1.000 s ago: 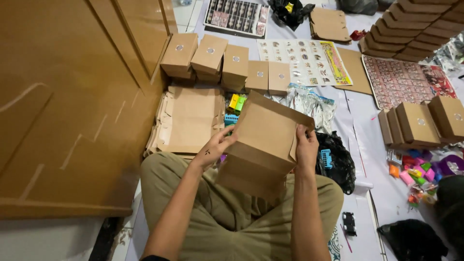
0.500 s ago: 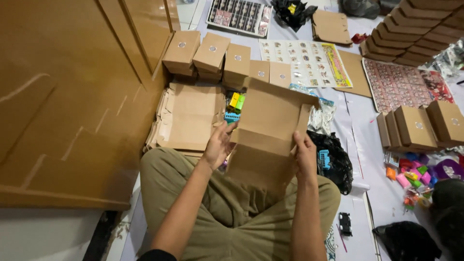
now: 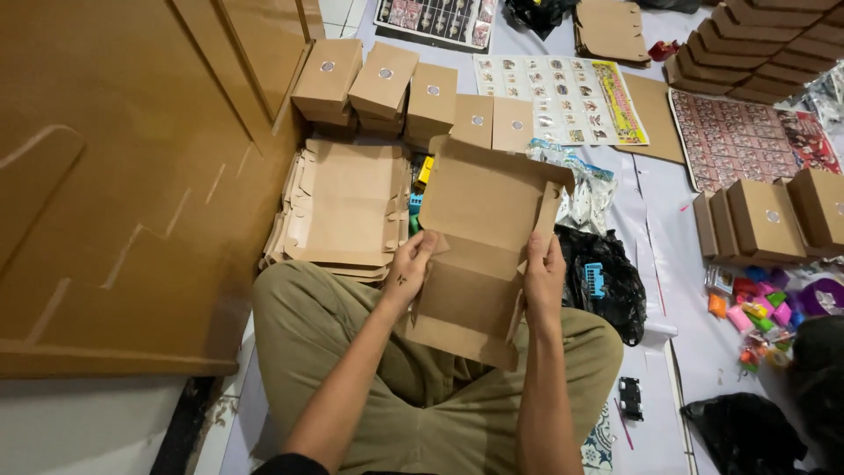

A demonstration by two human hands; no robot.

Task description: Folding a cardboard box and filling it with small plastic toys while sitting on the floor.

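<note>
Lengthwise, the half-folded cardboard box (image 3: 479, 251) runs away from the person above the lap, lid flap pointing away. Left hand (image 3: 411, 268) and right hand (image 3: 543, 274) pinch its side walls; fingertips hidden inside.

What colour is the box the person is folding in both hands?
Plain brown cardboard box, held by the left hand and right hand; the head view shows it.
</note>
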